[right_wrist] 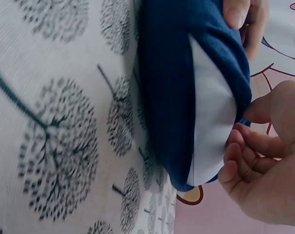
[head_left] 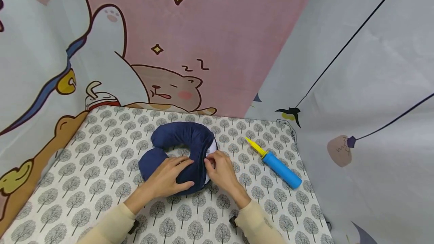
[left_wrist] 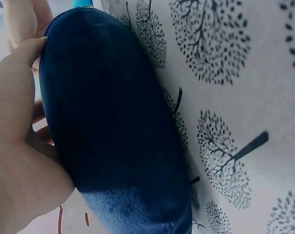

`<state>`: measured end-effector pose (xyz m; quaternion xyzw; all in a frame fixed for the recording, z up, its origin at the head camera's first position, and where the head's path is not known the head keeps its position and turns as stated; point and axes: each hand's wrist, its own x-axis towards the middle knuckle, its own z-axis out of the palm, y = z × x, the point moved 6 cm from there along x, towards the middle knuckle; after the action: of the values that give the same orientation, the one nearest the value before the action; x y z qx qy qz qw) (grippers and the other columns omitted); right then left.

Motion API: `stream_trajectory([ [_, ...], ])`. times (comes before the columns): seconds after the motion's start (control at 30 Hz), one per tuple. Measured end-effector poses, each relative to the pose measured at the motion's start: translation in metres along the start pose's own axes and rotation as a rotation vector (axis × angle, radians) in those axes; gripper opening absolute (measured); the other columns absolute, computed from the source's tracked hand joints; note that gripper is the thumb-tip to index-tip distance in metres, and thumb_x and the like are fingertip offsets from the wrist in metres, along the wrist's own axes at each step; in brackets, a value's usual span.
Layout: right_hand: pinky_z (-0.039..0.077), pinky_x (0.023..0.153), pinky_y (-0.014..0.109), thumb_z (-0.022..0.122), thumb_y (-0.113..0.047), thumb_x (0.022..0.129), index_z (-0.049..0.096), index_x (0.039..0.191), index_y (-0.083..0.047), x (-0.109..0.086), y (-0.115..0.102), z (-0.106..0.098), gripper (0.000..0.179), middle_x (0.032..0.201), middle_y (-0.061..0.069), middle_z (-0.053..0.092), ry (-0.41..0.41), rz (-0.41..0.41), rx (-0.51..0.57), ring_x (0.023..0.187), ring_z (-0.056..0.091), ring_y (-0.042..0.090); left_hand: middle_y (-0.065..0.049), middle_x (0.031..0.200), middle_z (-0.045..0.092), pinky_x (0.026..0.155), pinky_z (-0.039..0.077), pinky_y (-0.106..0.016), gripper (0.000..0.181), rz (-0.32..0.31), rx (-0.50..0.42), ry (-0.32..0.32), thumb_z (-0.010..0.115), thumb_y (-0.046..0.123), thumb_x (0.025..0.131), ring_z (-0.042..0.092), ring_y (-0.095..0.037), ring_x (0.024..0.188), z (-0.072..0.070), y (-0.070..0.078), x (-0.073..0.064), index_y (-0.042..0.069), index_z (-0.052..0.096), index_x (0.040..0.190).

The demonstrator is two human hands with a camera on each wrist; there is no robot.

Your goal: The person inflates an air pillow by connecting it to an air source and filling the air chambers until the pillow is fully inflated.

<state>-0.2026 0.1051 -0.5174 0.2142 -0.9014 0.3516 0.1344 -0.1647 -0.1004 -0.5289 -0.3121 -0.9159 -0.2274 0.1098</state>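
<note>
A navy blue U-shaped neck pillow [head_left: 176, 133] lies on the patterned tablecloth, its opening toward the left. Along its right side the cover gapes, and a white inner part [right_wrist: 213, 122] shows between the edges. My right hand [head_left: 222, 170] pinches the cover's edge at this gap with thumb and forefinger, the other fingers curled. Across the near arm of the pillow rests my left hand [head_left: 169, 176], fingers spread and thumb apart. In the left wrist view the plush navy side [left_wrist: 108, 107] fills the middle, with the left hand along its upper edge.
To the right of the pillow lies a hand pump with a blue barrel [head_left: 281, 169] and yellow nozzle [head_left: 255, 146]. The tree-print tablecloth [head_left: 98, 187] meets cartoon-printed fabric walls [head_left: 220, 40] at the back and sides.
</note>
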Motion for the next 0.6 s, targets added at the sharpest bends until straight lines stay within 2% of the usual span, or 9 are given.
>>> stream_trajectory([
  [0.33, 0.049, 0.064, 0.02, 0.079, -0.01, 0.101, 0.081, 0.098, -0.006, 0.0032, -0.0027, 0.0018, 0.006, 0.084, 0.001, 0.074, -0.021, 0.165, 0.079, 0.069, 0.058, 0.004, -0.014, 0.15, 0.073, 0.116, 0.056, -0.061, 0.069, -0.037, 0.016, -0.033, 0.089, 0.052, 0.095, 0.071, -0.038, 0.135, 0.0034, 0.0018, 0.0008, 0.013, 0.073, 0.15],
  [0.5, 0.048, 0.06, 0.019, 0.078, -0.009, 0.102, 0.081, 0.1, -0.003, 0.004, 0.0, 0.0051, 0.007, 0.081, 0.003, 0.073, -0.028, 0.247, 0.197, 0.065, 0.056, 0.001, -0.014, 0.147, 0.075, 0.114, 0.056, -0.061, 0.065, -0.024, 0.032, -0.015, 0.09, 0.05, 0.095, 0.072, -0.038, 0.132, 0.0031, 0.0035, 0.0009, 0.013, 0.075, 0.147],
  [0.6, 0.049, 0.061, 0.018, 0.077, -0.01, 0.103, 0.081, 0.103, -0.002, 0.0037, 0.0022, 0.0072, 0.009, 0.082, 0.006, 0.074, -0.019, 0.292, 0.283, 0.067, 0.058, 0.002, -0.013, 0.146, 0.075, 0.113, 0.056, -0.061, 0.062, -0.02, 0.04, -0.014, 0.088, 0.049, 0.096, 0.072, -0.038, 0.132, 0.0032, 0.0034, 0.0012, 0.013, 0.076, 0.145],
])
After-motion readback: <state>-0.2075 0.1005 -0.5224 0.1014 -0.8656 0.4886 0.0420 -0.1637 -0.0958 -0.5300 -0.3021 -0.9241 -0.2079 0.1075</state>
